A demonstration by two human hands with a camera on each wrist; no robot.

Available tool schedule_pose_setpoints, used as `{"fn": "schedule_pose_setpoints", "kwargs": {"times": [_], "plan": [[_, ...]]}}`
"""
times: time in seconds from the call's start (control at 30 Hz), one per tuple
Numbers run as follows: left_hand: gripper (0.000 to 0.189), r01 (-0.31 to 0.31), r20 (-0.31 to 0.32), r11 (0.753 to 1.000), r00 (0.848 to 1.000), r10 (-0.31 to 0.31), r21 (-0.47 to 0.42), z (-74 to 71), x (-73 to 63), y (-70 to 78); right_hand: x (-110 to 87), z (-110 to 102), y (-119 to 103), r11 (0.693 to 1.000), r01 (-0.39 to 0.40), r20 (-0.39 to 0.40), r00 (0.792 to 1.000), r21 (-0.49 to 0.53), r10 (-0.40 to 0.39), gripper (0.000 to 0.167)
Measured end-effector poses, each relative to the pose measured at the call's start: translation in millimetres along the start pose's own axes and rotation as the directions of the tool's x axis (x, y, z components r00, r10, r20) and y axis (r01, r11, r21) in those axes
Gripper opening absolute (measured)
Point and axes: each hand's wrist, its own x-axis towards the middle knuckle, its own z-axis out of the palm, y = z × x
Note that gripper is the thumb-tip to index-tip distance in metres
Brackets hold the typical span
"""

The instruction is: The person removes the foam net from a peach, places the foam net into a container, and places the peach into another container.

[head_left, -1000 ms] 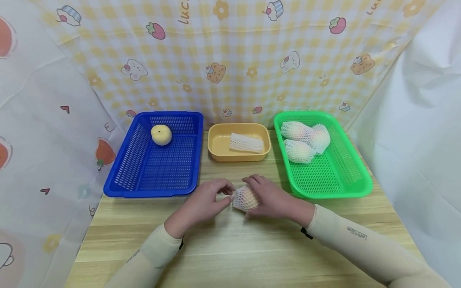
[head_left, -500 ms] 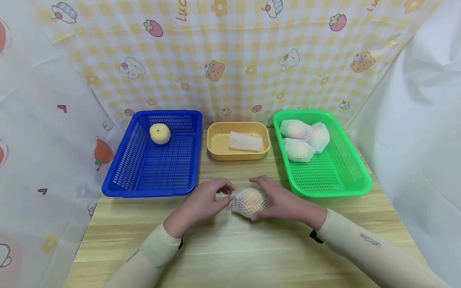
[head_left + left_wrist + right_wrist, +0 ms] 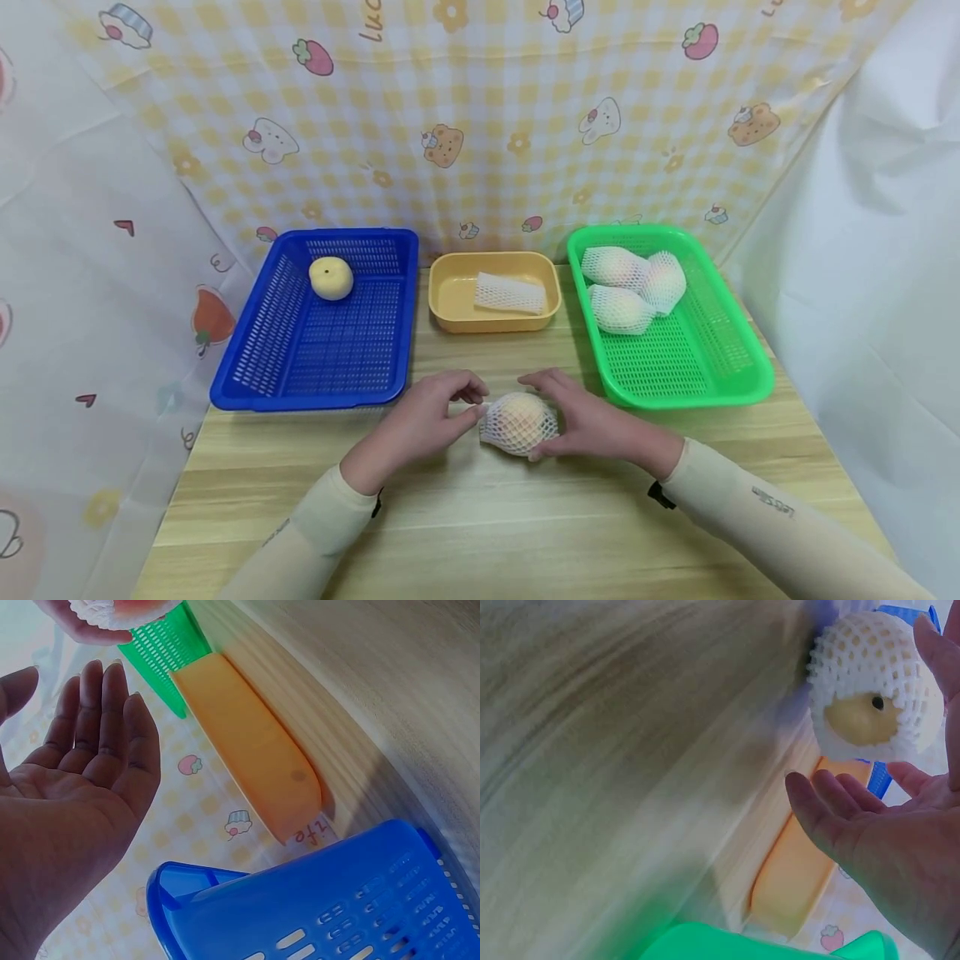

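A yellowish peach [image 3: 522, 417] lies on the table between my hands, dressed in a white foam net sleeve [image 3: 832, 656]. Its end with a small dark stem hollow shows bare in the right wrist view. My right hand [image 3: 581, 418] is spread at the peach's right side, fingers apart and thumb near its lower edge. To the left, my left hand [image 3: 435, 419] has its thumb and fingertips right at the sleeve's left end. In the left wrist view, that hand's fingers are loosely bent with nothing in the palm.
A blue basket [image 3: 311, 403] at left holds one bare peach [image 3: 331, 277]. The yellow tray [image 3: 495, 325] at the back middle holds a flat foam net sleeve [image 3: 510, 293]. In the green basket [image 3: 761, 387] at right lie several net-wrapped fruits [image 3: 621, 310]. A patterned curtain hangs behind.
My right hand has drawn back to the right and loosened from the peach, so more of the netted fruit shows. My left hand has hardly moved.
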Motion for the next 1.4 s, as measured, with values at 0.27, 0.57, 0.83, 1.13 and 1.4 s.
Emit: {"fn": "schedule_pose_setpoints", "kwargs": {"times": [0.27, 0.57, 0.83, 1.13, 1.4], "plan": [[0.014, 0.008, 0.000, 1.000, 1.000, -0.008, 0.003, -0.3, -0.7, -0.8, 2.3, 10.1, -0.1, 0.997, -0.005, 0.036, 0.999, 0.072, 0.002, 0.101], [0.014, 0.013, 0.001, 1.000, 1.000, -0.013, -0.007, -0.1, -1.9, -2.4, 4.1, 16.8, -2.5, 0.994, 0.010, 0.028, 1.000, 0.106, -0.013, 0.093], [0.019, 0.031, 0.005, 0.999, 1.000, -0.031, -0.020, 0.3, -2.0, -4.5, 4.2, 19.3, 0.6, 0.991, 0.011, -0.014, 1.000, 0.130, -0.009, 0.091], [0.012, -0.022, -0.055, 0.999, 0.998, 0.019, -0.047, -1.0, -4.5, -0.5, -4.3, 1.5, -12.3, 0.968, 0.028, -0.107, 0.994, 0.249, -0.001, 0.089], [0.013, -0.025, -0.117, 0.988, 0.993, 0.008, -0.150, 2.9, -4.8, 4.3, -8.0, -10.8, -20.0, 0.952, 0.074, -0.157, 0.987, 0.297, -0.028, 0.090]]}}
